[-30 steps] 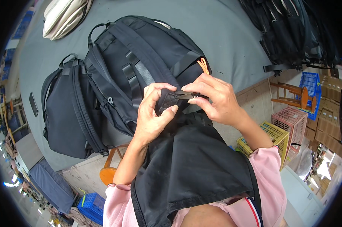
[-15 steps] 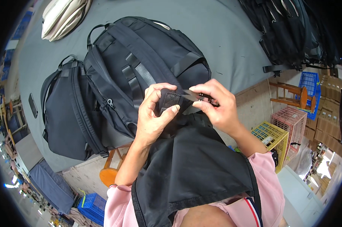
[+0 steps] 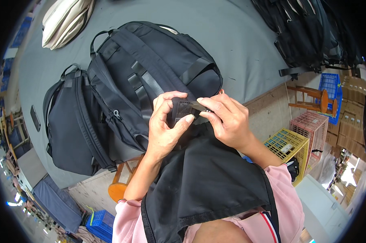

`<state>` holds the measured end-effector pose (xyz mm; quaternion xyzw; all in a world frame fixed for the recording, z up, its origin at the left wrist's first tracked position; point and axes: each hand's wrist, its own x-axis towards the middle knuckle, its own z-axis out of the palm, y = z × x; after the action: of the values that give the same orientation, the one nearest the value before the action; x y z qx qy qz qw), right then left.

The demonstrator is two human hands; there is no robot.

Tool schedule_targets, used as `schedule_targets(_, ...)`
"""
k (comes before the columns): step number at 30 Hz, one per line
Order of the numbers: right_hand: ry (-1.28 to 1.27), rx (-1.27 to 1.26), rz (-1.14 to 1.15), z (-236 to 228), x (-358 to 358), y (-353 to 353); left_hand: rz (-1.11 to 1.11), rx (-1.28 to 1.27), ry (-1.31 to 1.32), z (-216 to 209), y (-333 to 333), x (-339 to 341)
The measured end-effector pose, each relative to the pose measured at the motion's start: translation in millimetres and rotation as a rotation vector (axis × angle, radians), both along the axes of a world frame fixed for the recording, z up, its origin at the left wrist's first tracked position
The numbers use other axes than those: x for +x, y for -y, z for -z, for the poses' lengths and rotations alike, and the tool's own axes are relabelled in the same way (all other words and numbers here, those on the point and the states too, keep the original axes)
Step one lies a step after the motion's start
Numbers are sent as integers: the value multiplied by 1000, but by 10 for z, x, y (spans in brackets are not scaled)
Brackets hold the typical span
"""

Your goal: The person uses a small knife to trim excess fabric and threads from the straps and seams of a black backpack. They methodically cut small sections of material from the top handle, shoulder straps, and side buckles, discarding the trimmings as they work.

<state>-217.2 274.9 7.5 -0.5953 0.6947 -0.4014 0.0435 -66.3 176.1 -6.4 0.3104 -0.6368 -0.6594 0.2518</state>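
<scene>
While both hands meet at the centre of the frame, they work on a small dark strap piece (image 3: 185, 109) at the lower edge of a large black backpack (image 3: 150, 77) lying on a grey desk (image 3: 239, 36). The left hand (image 3: 164, 125) curls around the piece, thumb pressed on its front and fingers wrapped behind. The right hand (image 3: 225, 119) pinches the piece's right end between thumb and forefinger. It looks like a flat buckle or strap tab, though it is too dark and too covered by fingers to say for certain.

A black fabric panel (image 3: 203, 186) drapes from the hands down over the person's pink sleeves toward the bottom of the frame. Judging by the grip, the fitting or threading of this piece is under way and not finished: both hands are closed on it and nothing has been let go.

Left of centre, a second black backpack (image 3: 71, 125) lies touching the first. A cream bag (image 3: 65, 20) sits in the upper left, and a heap of black bags (image 3: 308, 32) fills the upper right. Beyond the desk's edge at right stand a wooden stool (image 3: 310, 97) and yellow (image 3: 286, 146), pink (image 3: 312, 129) and blue crates (image 3: 328, 95).
</scene>
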Motion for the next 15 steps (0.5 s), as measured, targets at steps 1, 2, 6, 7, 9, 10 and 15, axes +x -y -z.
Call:
schedule_targets(1, -26, 7, 3, -14, 1, -4, 0, 5, -1, 0, -2, -4)
schedule_targets(2, -53, 13, 5, -33, 4, -9, 1, 10, -3, -1, -3, -7)
schedule_targets(6, -152, 19, -9, -59, -4, -27, 73, -28, 17, 5, 29, 22)
schedule_targets(7, -167, 20, -8, -67, -1, -28, 75, -24, 19, 4, 31, 25)
schedule_targets(9, -197, 22, -8, -89, 3, -24, 77, -13, 24, -2, 33, 31)
schedule_targets(10, -184, 26, -17, -99, 2, -20, 62, -3, 18, -5, 29, 30)
schedule_targets(15, 160, 6, -17, 26, -12, 22, 36, 28, -5, -10, 23, 19)
